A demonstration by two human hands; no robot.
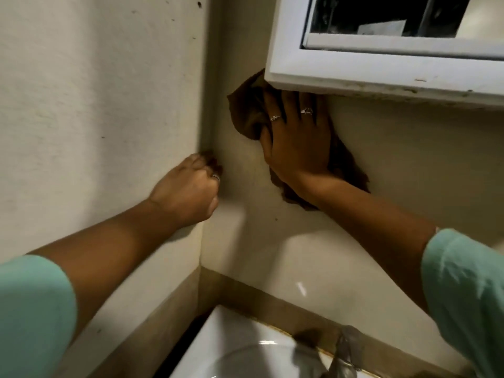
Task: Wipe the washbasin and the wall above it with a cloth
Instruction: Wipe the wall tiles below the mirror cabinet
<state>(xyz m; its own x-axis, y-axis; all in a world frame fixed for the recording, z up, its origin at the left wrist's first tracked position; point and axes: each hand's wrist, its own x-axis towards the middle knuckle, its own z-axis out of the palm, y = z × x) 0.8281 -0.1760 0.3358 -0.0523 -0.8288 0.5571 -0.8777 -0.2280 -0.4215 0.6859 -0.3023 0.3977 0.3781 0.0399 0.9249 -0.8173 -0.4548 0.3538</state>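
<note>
Here, at about nine o'clock in the view, the left hand [188, 188] is curling into a loose fist and bracing against the side wall [95, 105] right at the corner; there may be something dark under its fingertips, but the blur makes it impossible to tell whether it is grasping anything or just casting a shadow.

Moving toward the centre, the back wall [409, 159] above the washbasin [245, 342] is taking the wipe. The right hand [296, 143] is spreading flat over a brown cloth [245, 110], thumb pinching a fold of it, pressing it to the wall at roughly one o'clock. The cloth's upper edge is touching the lower left corner of the white cabinet frame [381, 75].

That corner is probably the main hazard: a stroke going upward would be driving knuckles or rings into the frame's hard edge, and the grime along its underside could be smearing back onto the clean wall. The cloth is hanging loose below the wrist, so a slack pinch could be letting it slip down into the basin at six o'clock. With weight leaning onto the bracing fist, a wet patch of paint might be letting that hand slide. The basin, with brown staining along its back rim, is looking not yet wiped.
</note>
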